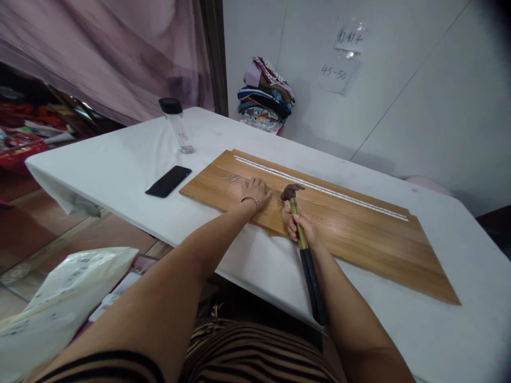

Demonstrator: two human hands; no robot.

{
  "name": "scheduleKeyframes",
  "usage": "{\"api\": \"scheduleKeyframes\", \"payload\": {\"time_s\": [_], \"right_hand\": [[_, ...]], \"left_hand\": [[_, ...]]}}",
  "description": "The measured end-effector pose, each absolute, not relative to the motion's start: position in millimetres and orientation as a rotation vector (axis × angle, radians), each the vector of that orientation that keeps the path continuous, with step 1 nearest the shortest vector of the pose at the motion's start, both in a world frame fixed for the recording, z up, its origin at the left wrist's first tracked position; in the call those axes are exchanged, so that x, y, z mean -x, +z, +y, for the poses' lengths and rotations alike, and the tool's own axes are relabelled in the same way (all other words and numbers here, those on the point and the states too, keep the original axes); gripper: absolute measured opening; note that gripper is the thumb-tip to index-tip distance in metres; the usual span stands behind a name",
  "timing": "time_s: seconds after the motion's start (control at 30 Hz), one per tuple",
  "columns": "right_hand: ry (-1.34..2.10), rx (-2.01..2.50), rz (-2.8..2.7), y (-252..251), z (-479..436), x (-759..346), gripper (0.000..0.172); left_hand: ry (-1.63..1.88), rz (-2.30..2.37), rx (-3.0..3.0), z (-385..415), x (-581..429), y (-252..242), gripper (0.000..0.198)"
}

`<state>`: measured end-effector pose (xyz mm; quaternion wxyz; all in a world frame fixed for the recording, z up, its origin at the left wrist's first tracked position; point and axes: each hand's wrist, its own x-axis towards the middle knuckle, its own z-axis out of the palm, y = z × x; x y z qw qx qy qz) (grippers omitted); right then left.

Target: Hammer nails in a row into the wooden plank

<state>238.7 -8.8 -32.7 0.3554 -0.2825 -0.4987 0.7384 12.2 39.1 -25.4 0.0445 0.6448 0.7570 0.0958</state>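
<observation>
A long wooden board (pixel 359 229) lies on the white table (pixel 120 159), with a white strip (pixel 319 187) along its far edge. My left hand (pixel 255 190), a bracelet on its wrist, rests flat on the board, fingers stretched out. Some small nails (pixel 231 178) lie on the board just left of it. My right hand (pixel 301 227) is closed round the yellow shaft of a claw hammer (pixel 293 192), close under its head. The head hovers at the board beside my left hand. The hammer's black grip runs back along my forearm.
A black phone (pixel 168 181) lies on the table left of the board, and a clear bottle with a black cap (pixel 178 126) stands behind it. Folded clothes (pixel 265 96) are stacked against the white wall. A white plastic bag (pixel 59 303) sits lower left, off the table.
</observation>
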Motion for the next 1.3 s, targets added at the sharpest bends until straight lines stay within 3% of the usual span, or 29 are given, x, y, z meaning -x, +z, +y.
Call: {"api": "scheduleKeyframes", "payload": {"time_s": [1.3], "right_hand": [[1.914, 0.774, -1.309, -29.7, -8.5, -238.1, 0.055]], "left_hand": [[0.314, 2.32, -1.972, 40.0, -10.8, -28.5, 0.052]]}}
